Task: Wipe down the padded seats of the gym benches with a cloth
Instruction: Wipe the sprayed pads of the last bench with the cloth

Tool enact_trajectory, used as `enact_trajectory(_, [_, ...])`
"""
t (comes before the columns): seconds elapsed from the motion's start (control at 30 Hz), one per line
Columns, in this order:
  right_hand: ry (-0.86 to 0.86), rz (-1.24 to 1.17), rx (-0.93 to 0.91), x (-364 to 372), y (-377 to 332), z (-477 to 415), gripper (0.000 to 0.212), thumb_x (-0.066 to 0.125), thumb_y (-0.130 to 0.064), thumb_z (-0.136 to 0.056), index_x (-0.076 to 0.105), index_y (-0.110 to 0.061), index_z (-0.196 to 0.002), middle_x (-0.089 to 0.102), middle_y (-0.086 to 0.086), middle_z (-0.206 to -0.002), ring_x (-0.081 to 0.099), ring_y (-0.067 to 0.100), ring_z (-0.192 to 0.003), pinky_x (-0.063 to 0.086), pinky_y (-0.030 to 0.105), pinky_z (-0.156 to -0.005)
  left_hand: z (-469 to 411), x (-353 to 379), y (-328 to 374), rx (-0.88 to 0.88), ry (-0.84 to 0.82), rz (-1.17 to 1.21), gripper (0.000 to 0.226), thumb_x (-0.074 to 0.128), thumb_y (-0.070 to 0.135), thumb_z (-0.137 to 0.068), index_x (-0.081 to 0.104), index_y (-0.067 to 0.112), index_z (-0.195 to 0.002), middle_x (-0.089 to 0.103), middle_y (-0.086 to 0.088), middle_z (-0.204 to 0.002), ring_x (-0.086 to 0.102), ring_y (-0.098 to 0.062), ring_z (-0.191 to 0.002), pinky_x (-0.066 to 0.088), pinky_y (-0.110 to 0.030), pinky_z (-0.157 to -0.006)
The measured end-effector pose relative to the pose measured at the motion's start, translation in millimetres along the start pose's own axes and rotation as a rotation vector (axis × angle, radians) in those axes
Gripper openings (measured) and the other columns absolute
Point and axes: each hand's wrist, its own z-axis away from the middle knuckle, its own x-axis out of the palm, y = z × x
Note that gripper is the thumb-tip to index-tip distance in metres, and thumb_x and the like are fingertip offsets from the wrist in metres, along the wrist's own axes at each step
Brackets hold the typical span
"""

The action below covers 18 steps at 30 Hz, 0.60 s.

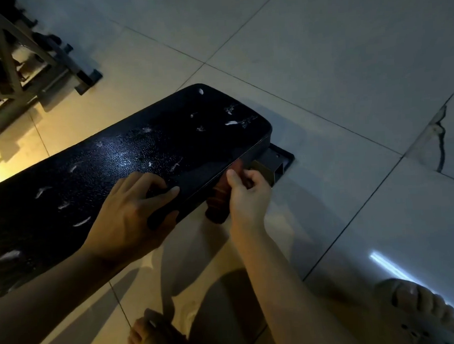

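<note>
Left hand (129, 217): fingers curled round dark object (162, 209) at padded seat (167, 138) edge
Right hand (247, 197): grips reddish-brown cloth (218, 202) beside seat edge
Seat: black, white-flecked

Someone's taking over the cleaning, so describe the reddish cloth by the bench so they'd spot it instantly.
Find the long black padded bench seat flecked with white bits and follow its near edge toward the rounded end. Just below that edge the right hand grips a bunched reddish-brown cloth. It is the only reddish thing against black padding and pale floor tiles.
</note>
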Motion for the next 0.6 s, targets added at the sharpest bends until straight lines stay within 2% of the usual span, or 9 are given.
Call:
enact_trajectory(0.13, [0.252,-0.121,0.062,-7,-25,-61,0.009,0.068,-0.020,-0.096,0.060,-0.024,-0.097,0.069,0.005,-0.102,0.072,0.023,-0.089,0.062,0.048,-0.081,-1,-1,2,-0.008,-0.002,-0.005,0.052,0.052,0.045,-0.089,0.070,0.011,-0.125,0.057,-0.011,-0.113,0.054,-0.031,-0.100,0.048,-0.046,-0.082])
enact_trajectory(0.2, [0.273,-0.124,0.062,-6,-29,-75,0.008,0.067,-0.019,-0.097,0.059,-0.022,-0.096,0.072,0.008,-0.099,0.073,0.025,-0.084,0.063,0.049,-0.076,0,-1,3,-0.005,-0.002,-0.013,0.052,0.051,0.045,-0.090,0.070,0.011,-0.125,0.056,-0.011,-0.112,0.054,-0.031,-0.101,0.047,-0.046,-0.082])
enact_trajectory(0.27, [0.210,-0.056,0.056,2,-19,-56,0.004,0.065,-0.021,-0.098,0.061,-0.021,-0.098,0.073,0.007,-0.096,0.073,0.024,-0.084,0.063,0.050,-0.079,0,-1,2,-0.004,-0.008,-0.022,0.052,0.050,0.046,-0.090,0.069,0.012,-0.126,0.056,-0.011,-0.112,0.054,-0.031,-0.101,0.046,-0.045,-0.083])
enact_trajectory(0.33, [0.094,-0.052,0.033,10,-2,-20,0.006,0.064,-0.021,-0.099,0.063,-0.016,-0.103,0.071,0.007,-0.098,0.072,0.019,-0.085,0.062,0.039,-0.078,-1,-1,2,-0.007,-0.005,-0.025,0.052,0.050,0.045,-0.091,0.069,0.013,-0.126,0.057,-0.010,-0.112,0.054,-0.031,-0.101,0.046,-0.045,-0.082])
enact_trajectory(0.4, [-0.027,-0.048,-0.039,11,16,9,0.011,0.065,-0.017,-0.097,0.064,-0.009,-0.103,0.068,0.006,-0.092,0.069,0.009,-0.078,0.057,0.022,-0.066,-2,-1,3,-0.002,0.005,-0.020,0.050,0.049,0.045,-0.092,0.069,0.013,-0.125,0.057,-0.011,-0.110,0.055,-0.031,-0.100,0.045,-0.045,-0.082])
enact_trajectory(0.53, [-0.197,-0.011,-0.009,4,17,36,0.008,0.068,-0.015,-0.094,0.065,-0.009,-0.098,0.067,-0.004,-0.079,0.069,0.009,-0.073,0.056,0.022,-0.062,-1,-2,3,-0.007,0.005,-0.018,0.051,0.049,0.046,-0.092,0.070,0.014,-0.126,0.057,-0.010,-0.111,0.054,-0.031,-0.100,0.044,-0.044,-0.082])
enact_trajectory(0.6, [-0.095,-0.022,0.021,-1,5,20,0.011,0.067,-0.017,-0.096,0.063,-0.012,-0.105,0.066,-0.004,-0.086,0.068,0.009,-0.074,0.055,0.022,-0.062,-1,-3,2,-0.011,0.000,-0.010,0.051,0.050,0.046,-0.091,0.069,0.014,-0.127,0.057,-0.009,-0.112,0.054,-0.031,-0.101,0.044,-0.044,-0.083])
